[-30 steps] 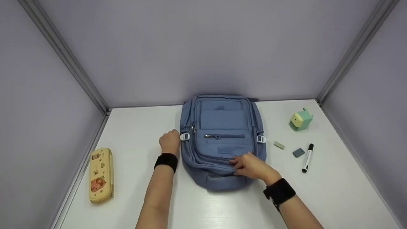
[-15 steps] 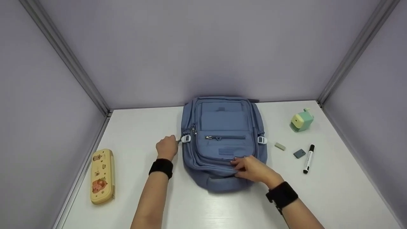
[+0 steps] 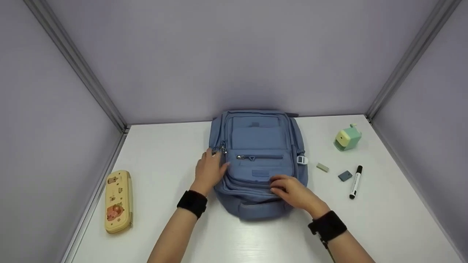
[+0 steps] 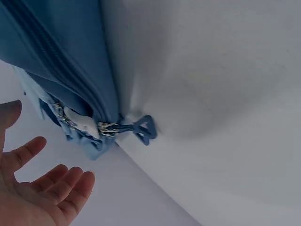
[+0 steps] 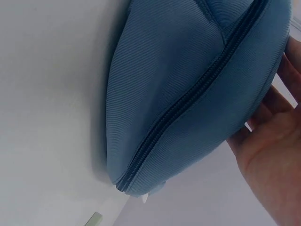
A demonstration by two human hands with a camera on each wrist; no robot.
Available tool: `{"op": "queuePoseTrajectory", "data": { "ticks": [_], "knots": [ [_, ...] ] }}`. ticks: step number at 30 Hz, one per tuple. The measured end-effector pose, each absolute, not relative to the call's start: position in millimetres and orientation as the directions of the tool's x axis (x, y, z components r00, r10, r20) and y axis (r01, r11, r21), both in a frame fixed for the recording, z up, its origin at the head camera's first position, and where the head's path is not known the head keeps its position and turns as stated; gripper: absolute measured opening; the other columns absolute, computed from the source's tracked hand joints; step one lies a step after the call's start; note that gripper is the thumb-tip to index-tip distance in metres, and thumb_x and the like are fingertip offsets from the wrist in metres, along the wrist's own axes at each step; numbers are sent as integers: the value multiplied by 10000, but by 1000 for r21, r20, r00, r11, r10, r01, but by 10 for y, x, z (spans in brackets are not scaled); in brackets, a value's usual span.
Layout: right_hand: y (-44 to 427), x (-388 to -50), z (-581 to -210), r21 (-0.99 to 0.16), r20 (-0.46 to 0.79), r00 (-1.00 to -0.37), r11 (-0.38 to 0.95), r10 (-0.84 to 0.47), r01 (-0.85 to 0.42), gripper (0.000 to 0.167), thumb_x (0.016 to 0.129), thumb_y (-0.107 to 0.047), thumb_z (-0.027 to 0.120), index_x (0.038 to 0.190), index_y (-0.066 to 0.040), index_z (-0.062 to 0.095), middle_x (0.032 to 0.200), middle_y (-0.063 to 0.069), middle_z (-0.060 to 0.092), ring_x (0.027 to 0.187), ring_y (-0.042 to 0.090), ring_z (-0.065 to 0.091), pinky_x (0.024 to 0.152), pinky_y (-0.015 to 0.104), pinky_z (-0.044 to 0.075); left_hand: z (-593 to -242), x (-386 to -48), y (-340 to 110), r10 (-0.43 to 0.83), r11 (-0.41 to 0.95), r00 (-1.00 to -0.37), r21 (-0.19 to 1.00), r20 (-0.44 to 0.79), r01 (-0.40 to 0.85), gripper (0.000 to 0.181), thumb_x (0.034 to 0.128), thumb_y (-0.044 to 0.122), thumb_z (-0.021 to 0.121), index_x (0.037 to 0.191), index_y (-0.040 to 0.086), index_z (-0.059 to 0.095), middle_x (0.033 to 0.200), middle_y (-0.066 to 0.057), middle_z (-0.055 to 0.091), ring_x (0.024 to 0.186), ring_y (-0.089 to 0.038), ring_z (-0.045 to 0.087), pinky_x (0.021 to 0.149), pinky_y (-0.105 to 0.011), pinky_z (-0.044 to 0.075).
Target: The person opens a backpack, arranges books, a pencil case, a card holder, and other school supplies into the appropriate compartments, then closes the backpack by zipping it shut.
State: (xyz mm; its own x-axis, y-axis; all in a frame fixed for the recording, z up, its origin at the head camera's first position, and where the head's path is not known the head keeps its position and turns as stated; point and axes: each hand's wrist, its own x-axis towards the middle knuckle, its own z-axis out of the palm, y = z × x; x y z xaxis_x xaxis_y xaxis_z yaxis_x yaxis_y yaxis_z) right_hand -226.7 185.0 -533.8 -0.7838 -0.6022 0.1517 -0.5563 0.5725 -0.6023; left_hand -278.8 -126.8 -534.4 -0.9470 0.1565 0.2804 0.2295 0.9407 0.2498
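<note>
A blue backpack (image 3: 257,138) lies on the white table, front pocket side up, with its top handle loop (image 3: 261,211) toward me. My left hand (image 3: 208,171) is at the bag's left side, fingers spread and holding nothing. In the left wrist view, a zipper pull (image 4: 143,129) with a triangular blue tab hangs off the bag's side, apart from the fingers. My right hand (image 3: 294,191) rests loosely at the lower right of the bag's front. In the right wrist view, its fingers (image 5: 277,101) touch the fabric beside a shut zipper (image 5: 188,96); some fingertips are hidden.
To the left lies a yellow pencil case (image 3: 119,201) with cartoon prints. On the right are a green and yellow pencil sharpener (image 3: 347,138), a small pale block (image 3: 322,167), a dark eraser-like block (image 3: 345,176) and a black-and-white marker (image 3: 355,182). Panel walls enclose the table.
My left hand was fisted at the bag's left side, drew back a little pulling at the side, then opened and came onto the bag's edge. The right hand's pinch on the fabric loosened.
</note>
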Motion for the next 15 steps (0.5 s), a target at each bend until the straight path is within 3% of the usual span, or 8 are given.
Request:
{"op": "queuePoseTrajectory", "data": {
  "ticks": [6, 11, 15],
  "knots": [
    [1893, -2294, -5348, -567, 145, -859, 670, -492, -479, 336, 926, -222, 707, 1238, -107, 664, 1451, 186, 427, 1290, 380, 460, 972, 496, 444, -5303, -2548, -1064, 334, 897, -932, 255, 144, 361, 616, 971, 536, 529, 1397, 91, 544, 1473, -241, 376, 1355, -408, 372, 1023, -568, 377],
    [1927, -2333, -5368, -512, 65, -913, 772, -403, -377, 667, 876, -455, 721, 1441, -176, 504, 1535, 240, 279, 1393, 481, 256, 1062, 624, 280, -5383, -2419, -1012, 409, 870, -912, 286, 37, 402, 649, 971, 594, 467, 1465, 174, 480, 1552, -205, 286, 1428, -395, 252, 1091, -546, 299],
    [1938, -2339, -5394, -479, -41, -938, 831, -343, -283, 874, 820, -627, 683, 1521, -198, 386, 1563, 306, 147, 1391, 568, 132, 1075, 682, 161, -5453, -2351, -1035, 415, 867, -909, 322, -48, 379, 679, 960, 631, 435, 1514, 240, 402, 1592, -191, 201, 1451, -395, 183, 1112, -552, 253]
  ]
}}
